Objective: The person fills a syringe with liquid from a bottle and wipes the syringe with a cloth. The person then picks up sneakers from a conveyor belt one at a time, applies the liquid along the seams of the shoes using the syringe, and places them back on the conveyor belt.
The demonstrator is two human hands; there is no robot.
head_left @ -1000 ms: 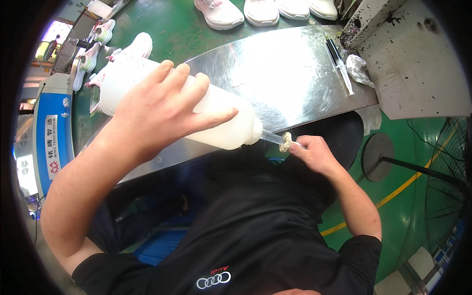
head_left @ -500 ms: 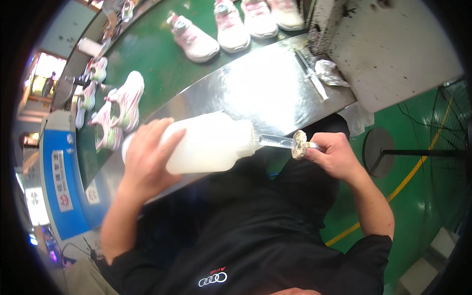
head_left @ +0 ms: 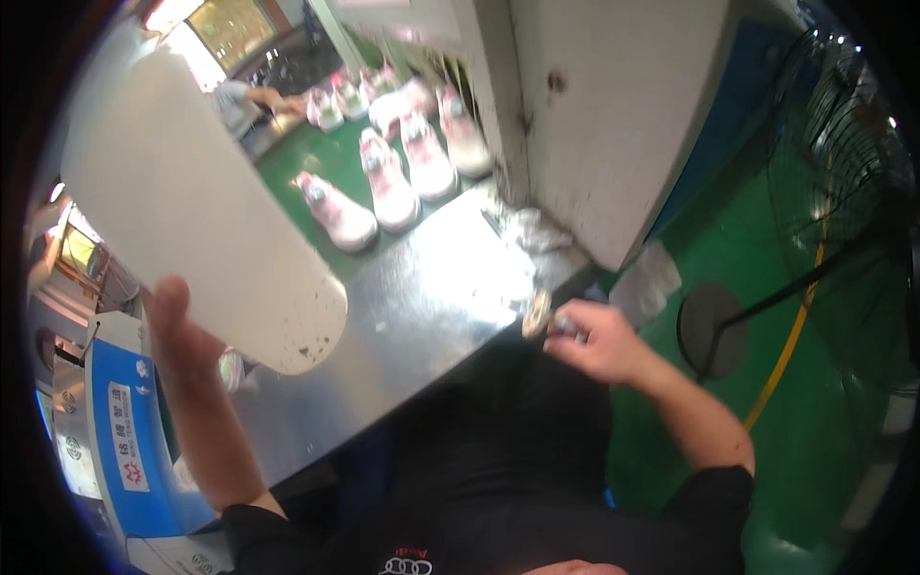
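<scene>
Change: since the earlier frame the white bottle (head_left: 192,192) has swung up from lying level at the small cap to standing high at the upper left, its bottom toward the camera; bottle and right hand have come apart.
Left hand: the left hand (head_left: 182,335) holds the bottle from below, thumb against its lower edge; its grip is wrapped on the bottle, though the fingers behind are hidden.
Right hand: the right hand (head_left: 599,340) sits at the near edge of the table (head_left: 422,316), fingers pinched on a small round cap (head_left: 537,314); what else it holds is too blurred to tell.
Bottle: raised, well apart from the cap, dark specks on its bottom.
Table: shiny metal, with crumpled plastic (head_left: 537,230) at its far corner.
Beyond: pink and white shoes (head_left: 402,172) in rows on a green belt (head_left: 316,153).
Floor: green, a fan (head_left: 843,172) on a round base at right.
</scene>
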